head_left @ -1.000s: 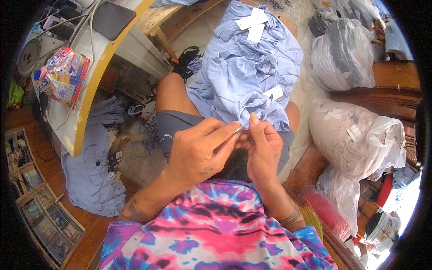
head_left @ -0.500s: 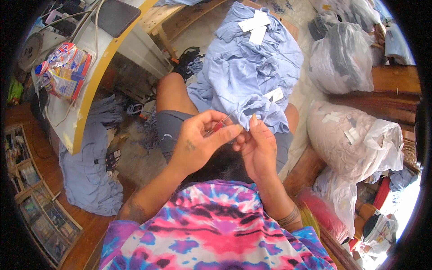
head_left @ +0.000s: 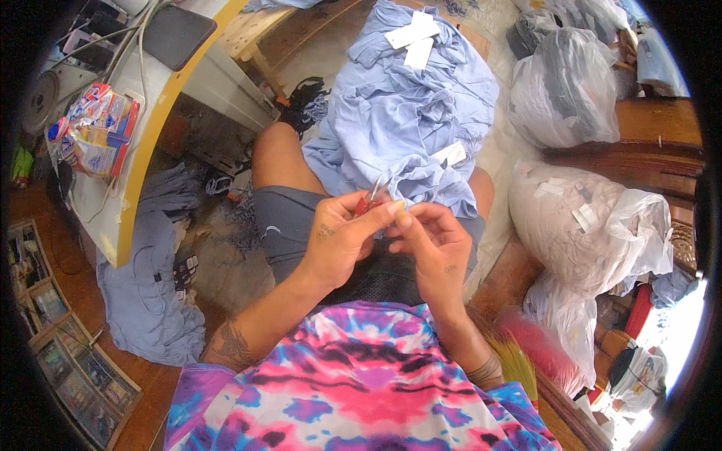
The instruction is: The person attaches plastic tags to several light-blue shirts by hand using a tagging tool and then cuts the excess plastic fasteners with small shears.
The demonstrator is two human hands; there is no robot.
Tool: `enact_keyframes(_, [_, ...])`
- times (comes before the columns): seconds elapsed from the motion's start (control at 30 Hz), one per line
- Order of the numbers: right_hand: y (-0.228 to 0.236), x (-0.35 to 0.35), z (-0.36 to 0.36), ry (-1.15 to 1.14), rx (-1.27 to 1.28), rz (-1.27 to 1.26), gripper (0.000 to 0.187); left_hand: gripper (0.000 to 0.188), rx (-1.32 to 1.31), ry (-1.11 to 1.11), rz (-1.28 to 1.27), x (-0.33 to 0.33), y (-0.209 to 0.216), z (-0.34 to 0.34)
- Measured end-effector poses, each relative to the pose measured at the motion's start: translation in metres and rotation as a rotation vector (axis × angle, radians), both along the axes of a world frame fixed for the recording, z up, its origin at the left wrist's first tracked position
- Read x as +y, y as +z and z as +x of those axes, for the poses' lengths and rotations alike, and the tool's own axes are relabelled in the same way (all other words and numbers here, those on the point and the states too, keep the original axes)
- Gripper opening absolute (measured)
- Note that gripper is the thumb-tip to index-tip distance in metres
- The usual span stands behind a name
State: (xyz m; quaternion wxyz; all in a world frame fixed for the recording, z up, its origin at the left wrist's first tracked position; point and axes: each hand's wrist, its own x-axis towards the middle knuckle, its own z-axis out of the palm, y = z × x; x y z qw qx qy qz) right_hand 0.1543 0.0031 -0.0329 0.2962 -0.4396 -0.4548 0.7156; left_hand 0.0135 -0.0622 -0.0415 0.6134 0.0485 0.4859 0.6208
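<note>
A heap of light blue garment cloth (head_left: 421, 98) with white tags (head_left: 412, 36) lies across and beyond my knees. My left hand (head_left: 338, 233) is closed around small red-handled thread snips (head_left: 370, 203), their thin metal blades pointing up toward the cloth. Its thumb and fingertips meet those of my right hand (head_left: 438, 244) at the near edge of the cloth. Thumb and forefinger of my right hand pinch that edge, its other fingers curled beneath. What lies exactly between the fingertips is too small to make out. Another white tag (head_left: 450, 155) hangs on the cloth just ahead of my hands.
At left stands a table (head_left: 162, 113) with a yellow edge, carrying a colourful plastic package (head_left: 98, 139) and cables. More blue garments (head_left: 147, 301) lie beneath it. Filled plastic bags (head_left: 568, 218) line the right side, next to a wooden bench (head_left: 654, 131).
My right hand has turned over so its back faces up, thumb bent against the left fingertips. The snips have tilted more upright, and the whole view has shifted slightly.
</note>
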Motion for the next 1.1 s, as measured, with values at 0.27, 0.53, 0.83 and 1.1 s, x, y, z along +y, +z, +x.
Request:
enact_keyframes(0.27, [0.004,0.006,-0.001,-0.02,0.031,-0.096,0.021,0.013,-0.07,0.049,0.074,-0.001,-0.004,0.002])
enact_keyframes(0.53, [-0.001,-0.004,-0.01,-0.149,0.279,-0.129,0.019,0.011,-0.194,0.173,0.115,-0.005,0.003,0.018])
enact_keyframes(0.83, [0.002,-0.002,-0.01,-0.088,0.209,-0.1,0.022,0.021,0.609,-0.02,0.087,-0.009,0.01,-0.009])
enact_keyframes(1.1, [-0.01,0.001,-0.004,-0.074,0.314,-0.107,0.018,0.042,1.485,-0.208,0.17,-0.012,0.051,-0.019])
